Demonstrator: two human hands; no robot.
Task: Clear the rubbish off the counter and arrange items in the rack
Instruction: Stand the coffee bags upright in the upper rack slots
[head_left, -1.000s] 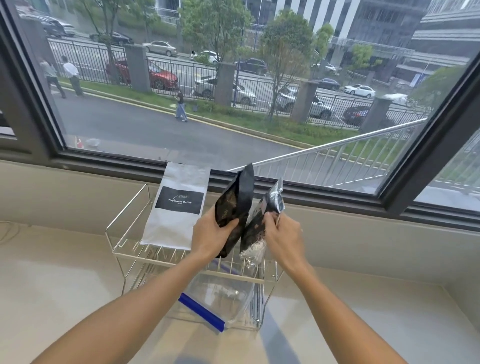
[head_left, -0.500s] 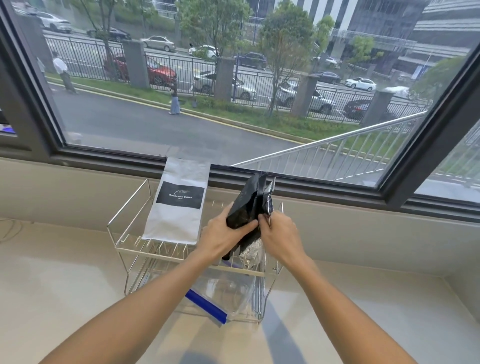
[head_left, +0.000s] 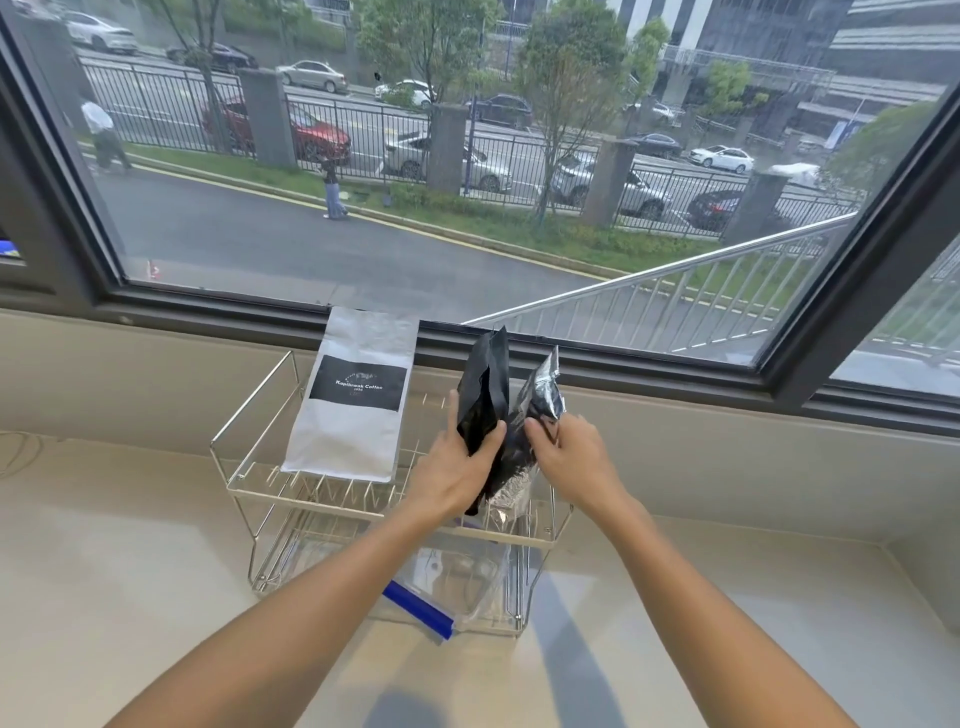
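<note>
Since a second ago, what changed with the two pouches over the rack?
At the half-second mark the black pouch and the silver pouch were pressed together; now they stand apart again. The left hand still grips the black one, the right hand the silver one, both over the rack top tier. The white coffee bag and the clear zip bag have not moved.

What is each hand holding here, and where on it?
The left hand grips the black pouch around its lower half. The right hand pinches the silver foil pouch at mid-height, over the rack.
</note>
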